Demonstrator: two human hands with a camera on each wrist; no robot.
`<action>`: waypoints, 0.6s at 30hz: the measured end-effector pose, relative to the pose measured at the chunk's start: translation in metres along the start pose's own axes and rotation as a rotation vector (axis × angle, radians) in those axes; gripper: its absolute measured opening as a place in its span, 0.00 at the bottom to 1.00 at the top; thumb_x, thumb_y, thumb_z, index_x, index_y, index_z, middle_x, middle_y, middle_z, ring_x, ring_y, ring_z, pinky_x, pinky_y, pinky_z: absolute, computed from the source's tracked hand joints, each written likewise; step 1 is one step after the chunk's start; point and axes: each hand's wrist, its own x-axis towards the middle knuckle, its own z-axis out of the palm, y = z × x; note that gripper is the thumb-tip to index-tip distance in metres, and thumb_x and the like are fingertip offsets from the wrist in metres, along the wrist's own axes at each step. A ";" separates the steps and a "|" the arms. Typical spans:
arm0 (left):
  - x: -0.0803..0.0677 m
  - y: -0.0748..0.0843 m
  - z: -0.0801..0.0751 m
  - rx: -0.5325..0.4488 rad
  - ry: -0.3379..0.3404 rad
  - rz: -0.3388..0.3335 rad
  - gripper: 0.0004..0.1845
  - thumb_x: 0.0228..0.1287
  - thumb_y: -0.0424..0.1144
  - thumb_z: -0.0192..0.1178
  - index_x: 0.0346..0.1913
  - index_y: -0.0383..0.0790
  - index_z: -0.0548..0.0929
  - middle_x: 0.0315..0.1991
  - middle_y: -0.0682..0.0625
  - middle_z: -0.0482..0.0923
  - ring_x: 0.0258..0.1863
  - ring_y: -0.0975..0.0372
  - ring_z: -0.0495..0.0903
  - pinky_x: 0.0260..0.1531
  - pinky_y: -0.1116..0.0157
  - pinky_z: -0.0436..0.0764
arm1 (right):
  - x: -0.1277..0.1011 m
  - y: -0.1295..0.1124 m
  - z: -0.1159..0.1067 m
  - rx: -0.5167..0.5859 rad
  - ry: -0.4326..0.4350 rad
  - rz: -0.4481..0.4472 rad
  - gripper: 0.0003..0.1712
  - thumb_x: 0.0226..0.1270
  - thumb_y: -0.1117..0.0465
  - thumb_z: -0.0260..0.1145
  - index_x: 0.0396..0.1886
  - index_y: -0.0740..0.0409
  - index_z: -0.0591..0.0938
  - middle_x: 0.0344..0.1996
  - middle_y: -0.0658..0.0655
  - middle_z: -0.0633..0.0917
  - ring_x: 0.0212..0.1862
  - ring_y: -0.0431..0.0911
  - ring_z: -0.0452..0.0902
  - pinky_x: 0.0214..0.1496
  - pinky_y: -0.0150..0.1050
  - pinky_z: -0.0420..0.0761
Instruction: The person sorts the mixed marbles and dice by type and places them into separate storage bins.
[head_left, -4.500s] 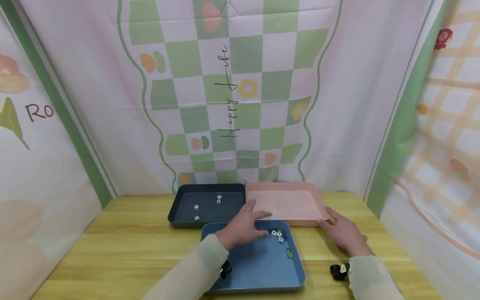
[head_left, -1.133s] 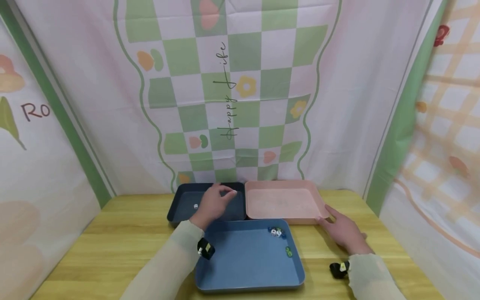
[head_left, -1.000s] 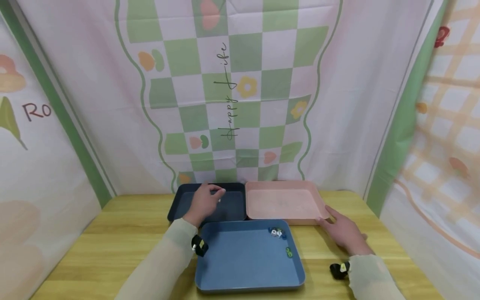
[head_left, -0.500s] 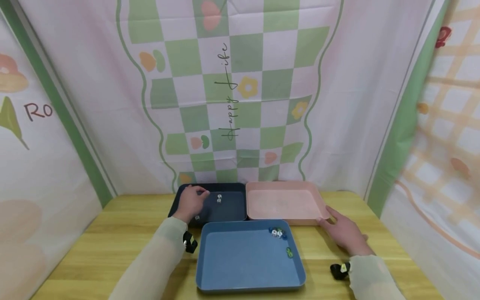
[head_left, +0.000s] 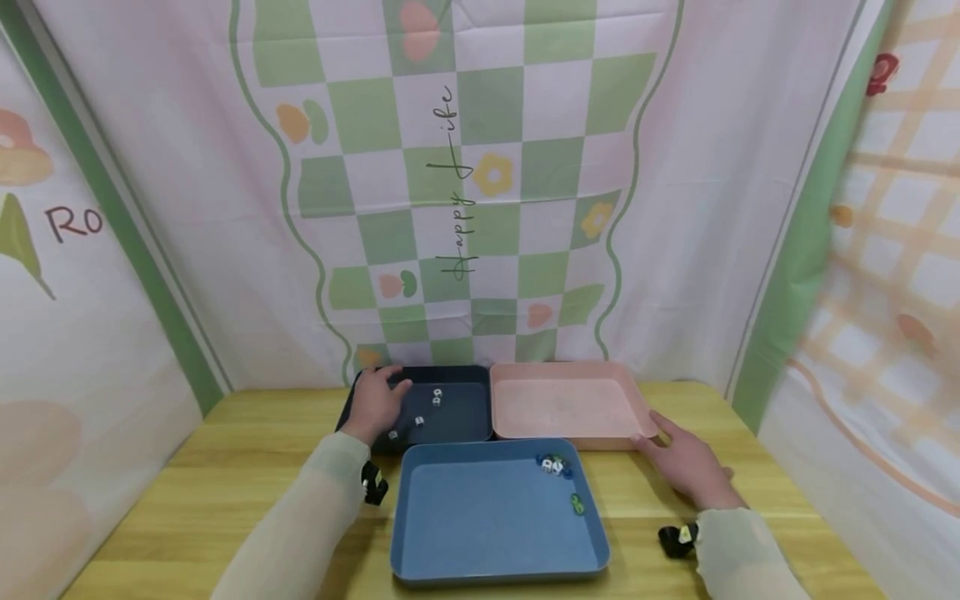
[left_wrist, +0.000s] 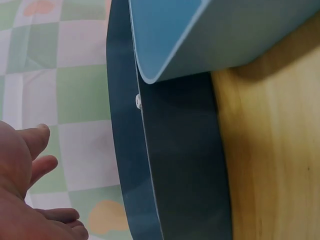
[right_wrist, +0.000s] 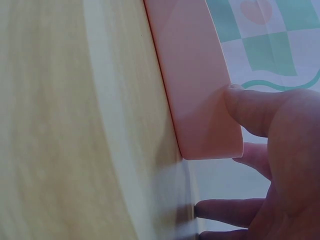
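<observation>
In the head view, my left hand hovers over the left side of the dark navy tray, thumb and fingers spread apart and holding nothing. Several small white dice lie in that tray, and the hand covers part of it. At the pink tray, my right hand pinches the near right corner; the right wrist view has the thumb on the front wall and a finger round the corner. White dice sit among green and blue pieces in the far right corner of the blue tray.
A lone green piece lies by the blue tray's right wall. All three trays stand close together on a wooden table. A checkered curtain hangs right behind the two far trays.
My left hand has carried a white die from the blue tray to the navy tray, moving left, and let it go; that die now lies mid-tray. My right hand has stayed put.
</observation>
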 end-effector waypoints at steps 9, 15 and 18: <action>-0.001 0.003 0.000 -0.024 -0.006 -0.014 0.23 0.74 0.44 0.59 0.65 0.35 0.77 0.68 0.34 0.67 0.71 0.40 0.58 0.67 0.44 0.59 | 0.002 0.002 0.000 -0.005 -0.007 0.014 0.53 0.68 0.25 0.48 0.80 0.54 0.53 0.71 0.76 0.57 0.66 0.81 0.50 0.45 0.89 0.36; -0.003 0.010 0.004 -0.075 -0.033 -0.008 0.23 0.74 0.46 0.59 0.65 0.36 0.78 0.70 0.33 0.64 0.71 0.41 0.58 0.66 0.44 0.61 | 0.002 0.001 0.000 -0.005 -0.006 0.023 0.54 0.68 0.24 0.48 0.80 0.54 0.53 0.71 0.76 0.58 0.66 0.81 0.50 0.45 0.89 0.36; -0.007 0.018 0.008 -0.103 -0.038 0.011 0.23 0.73 0.46 0.60 0.64 0.36 0.78 0.69 0.34 0.66 0.70 0.42 0.61 0.65 0.44 0.64 | 0.002 0.000 0.000 -0.002 -0.004 0.021 0.53 0.68 0.25 0.48 0.80 0.55 0.53 0.71 0.76 0.58 0.66 0.81 0.51 0.45 0.89 0.37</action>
